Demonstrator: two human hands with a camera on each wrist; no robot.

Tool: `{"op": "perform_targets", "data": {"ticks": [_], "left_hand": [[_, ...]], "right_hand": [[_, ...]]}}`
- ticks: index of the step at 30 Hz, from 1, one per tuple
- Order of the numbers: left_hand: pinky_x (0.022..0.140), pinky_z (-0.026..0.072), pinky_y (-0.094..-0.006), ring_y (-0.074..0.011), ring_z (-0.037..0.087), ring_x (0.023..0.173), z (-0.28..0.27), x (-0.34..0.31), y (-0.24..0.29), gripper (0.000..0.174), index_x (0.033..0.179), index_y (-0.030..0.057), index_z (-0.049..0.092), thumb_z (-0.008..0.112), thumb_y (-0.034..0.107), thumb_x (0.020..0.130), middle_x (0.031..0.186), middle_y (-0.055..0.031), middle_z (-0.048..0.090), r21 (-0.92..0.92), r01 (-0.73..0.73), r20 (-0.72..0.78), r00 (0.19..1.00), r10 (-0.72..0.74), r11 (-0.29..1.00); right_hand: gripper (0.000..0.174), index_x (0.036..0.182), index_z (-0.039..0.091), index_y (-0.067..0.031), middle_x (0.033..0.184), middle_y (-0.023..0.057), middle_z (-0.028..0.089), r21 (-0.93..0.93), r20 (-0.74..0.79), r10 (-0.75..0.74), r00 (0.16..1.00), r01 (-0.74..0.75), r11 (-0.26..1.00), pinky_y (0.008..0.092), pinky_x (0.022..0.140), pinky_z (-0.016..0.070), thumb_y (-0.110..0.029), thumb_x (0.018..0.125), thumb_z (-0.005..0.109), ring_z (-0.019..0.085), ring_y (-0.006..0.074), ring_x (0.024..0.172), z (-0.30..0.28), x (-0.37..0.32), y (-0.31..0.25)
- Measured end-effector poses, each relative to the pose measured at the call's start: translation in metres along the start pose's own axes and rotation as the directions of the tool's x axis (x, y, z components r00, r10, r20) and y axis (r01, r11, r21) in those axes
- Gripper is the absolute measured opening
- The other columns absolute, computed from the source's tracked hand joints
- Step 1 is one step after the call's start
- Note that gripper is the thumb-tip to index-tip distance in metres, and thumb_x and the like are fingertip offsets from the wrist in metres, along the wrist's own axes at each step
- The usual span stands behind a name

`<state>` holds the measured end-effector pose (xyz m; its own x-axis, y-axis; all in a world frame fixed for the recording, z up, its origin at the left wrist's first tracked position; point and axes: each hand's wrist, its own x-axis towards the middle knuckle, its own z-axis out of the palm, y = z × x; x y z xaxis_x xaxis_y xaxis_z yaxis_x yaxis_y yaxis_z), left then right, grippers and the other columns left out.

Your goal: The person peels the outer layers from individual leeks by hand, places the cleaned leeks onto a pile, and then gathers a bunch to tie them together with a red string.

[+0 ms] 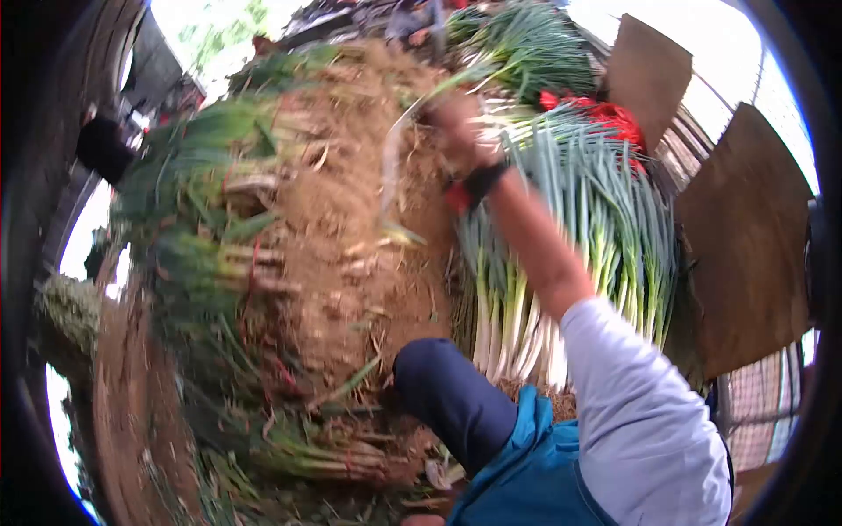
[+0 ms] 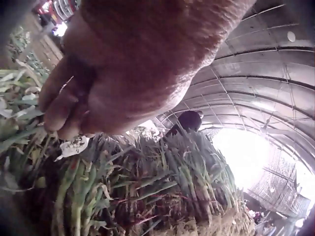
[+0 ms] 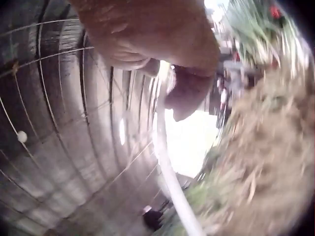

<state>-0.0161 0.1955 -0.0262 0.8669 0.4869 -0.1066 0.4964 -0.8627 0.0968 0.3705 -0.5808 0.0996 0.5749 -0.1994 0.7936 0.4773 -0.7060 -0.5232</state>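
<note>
In the head view my right hand [image 1: 456,127] is blurred, stretched forward between soil and a pile of long onions [image 1: 605,210]. It grips a single onion stalk [image 1: 391,162], whose pale end hangs over the soil. The right wrist view shows the same pale stalk [image 3: 170,172] running down from the curled fingers of the hand [image 3: 152,39]. My left hand [image 2: 128,64] has its fingers loosely curled, and nothing held shows in it. Beyond it, in the left wrist view, stand leafy onion bundles [image 2: 187,172].
Tied green bundles [image 1: 228,263] line the left side of the soil mound [image 1: 333,228]. Cardboard sheets [image 1: 745,245] and a red bag [image 1: 614,123] are on the right. A dark-clothed person [image 2: 188,121] is farther back, under a curved ribbed roof [image 2: 246,78].
</note>
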Motion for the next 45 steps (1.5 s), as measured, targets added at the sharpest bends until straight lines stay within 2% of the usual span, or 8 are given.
{"op": "perform_targets", "data": {"ticks": [3,6,10,18,22,28,33,45], "left_hand": [[0.070,0.0469,-0.0472,-0.0330,0.061,0.077,0.033,0.017,-0.076,0.029,0.097,-0.0057,0.061,0.056,0.021,0.089,0.098,-0.0235,0.063,-0.143,-0.018,-0.041,0.999,0.012,0.990],[0.077,0.0471,-0.0470,-0.0434,0.061,0.085,0.018,0.013,-0.056,0.023,0.095,-0.0032,0.065,0.054,0.016,0.087,0.089,-0.0250,0.065,-0.227,0.023,-0.188,0.980,-0.068,0.974],[0.084,0.0477,-0.0471,-0.0444,0.062,0.097,-0.010,0.018,-0.067,0.031,0.111,-0.0051,0.064,0.053,0.009,0.086,0.098,-0.0274,0.066,-0.201,0.102,-0.326,0.931,-0.165,0.974],[0.068,0.0506,-0.0392,-0.0274,0.064,0.068,-0.025,0.002,-0.012,0.030,0.099,0.0003,0.068,0.057,0.027,0.092,0.078,-0.0144,0.068,-0.368,0.054,-0.477,0.846,-0.238,0.928],[0.055,0.0524,-0.0303,-0.0181,0.066,0.063,0.087,-0.001,0.060,0.026,0.116,0.0000,0.059,0.056,0.015,0.095,0.086,-0.0117,0.068,-0.868,0.173,0.043,0.960,-0.275,0.466],[0.053,0.0503,-0.0316,-0.0199,0.065,0.064,0.244,-0.008,0.057,0.020,0.112,0.0008,0.056,0.054,0.013,0.097,0.090,-0.0129,0.067,-0.807,0.517,0.590,0.716,-0.373,-0.284],[0.057,0.0491,-0.0315,-0.0164,0.063,0.069,0.290,-0.006,0.037,0.028,0.116,0.0027,0.061,0.057,0.023,0.097,0.091,-0.0082,0.066,-0.795,0.510,0.607,0.663,-0.439,-0.328],[0.116,0.0227,-0.0420,-0.0411,0.021,0.143,0.260,0.089,0.062,0.128,0.146,-0.0134,0.000,0.076,0.060,0.072,0.151,-0.0368,0.013,-0.736,0.630,0.492,0.750,-0.443,0.249]], "right_hand": [[0.015,0.086,0.063,-0.0026,0.080,0.0084,0.064,0.049,0.045,0.305,0.951,-0.307,0.950,0.0303,0.057,0.0508,-0.010,0.094,0.053,0.060,0.0158,0.066,-0.078,0.020,0.089],[0.014,0.093,0.063,-0.0017,0.082,0.0089,0.065,0.607,0.289,0.685,0.669,-0.681,0.409,0.0292,0.059,0.0520,-0.011,0.095,0.053,0.060,0.0155,0.066,-0.070,0.016,0.160],[0.016,0.101,0.063,-0.0004,0.086,0.0097,0.066,0.634,0.663,0.417,0.622,-0.762,0.129,0.0276,0.060,0.0536,-0.012,0.096,0.054,0.061,0.0150,0.066,0.012,0.001,0.176],[0.035,0.115,0.062,-0.0011,0.087,0.0050,0.067,0.465,0.777,0.018,0.629,-0.594,0.657,0.0235,0.062,0.0531,-0.030,0.095,0.062,0.062,0.0100,0.068,0.226,-0.089,-0.211],[0.031,0.102,0.066,-0.0006,0.082,0.0021,0.067,0.437,0.840,-0.082,0.536,-0.580,0.687,0.0259,0.059,0.0508,-0.030,0.094,0.064,0.060,0.0098,0.065,0.336,-0.187,-0.256],[0.023,0.085,0.066,0.0035,0.071,0.0059,0.063,-0.094,0.993,0.118,-0.023,-0.760,0.643,0.0329,0.055,0.0498,-0.019,0.085,0.062,0.059,0.0150,0.060,0.351,-0.419,-0.283],[0.029,0.101,0.067,0.0032,0.081,0.0156,0.069,0.016,0.973,0.093,0.210,-0.467,0.884,0.0392,0.066,0.0514,-0.020,0.084,0.060,0.065,0.0256,0.074,0.327,-0.575,-0.263],[0.030,0.097,0.066,0.0033,0.084,0.0263,0.065,0.142,0.924,0.023,0.383,-0.398,0.906,0.0425,0.070,0.0503,-0.024,0.087,0.058,0.066,0.0357,0.077,0.466,-0.469,-0.299]]}}
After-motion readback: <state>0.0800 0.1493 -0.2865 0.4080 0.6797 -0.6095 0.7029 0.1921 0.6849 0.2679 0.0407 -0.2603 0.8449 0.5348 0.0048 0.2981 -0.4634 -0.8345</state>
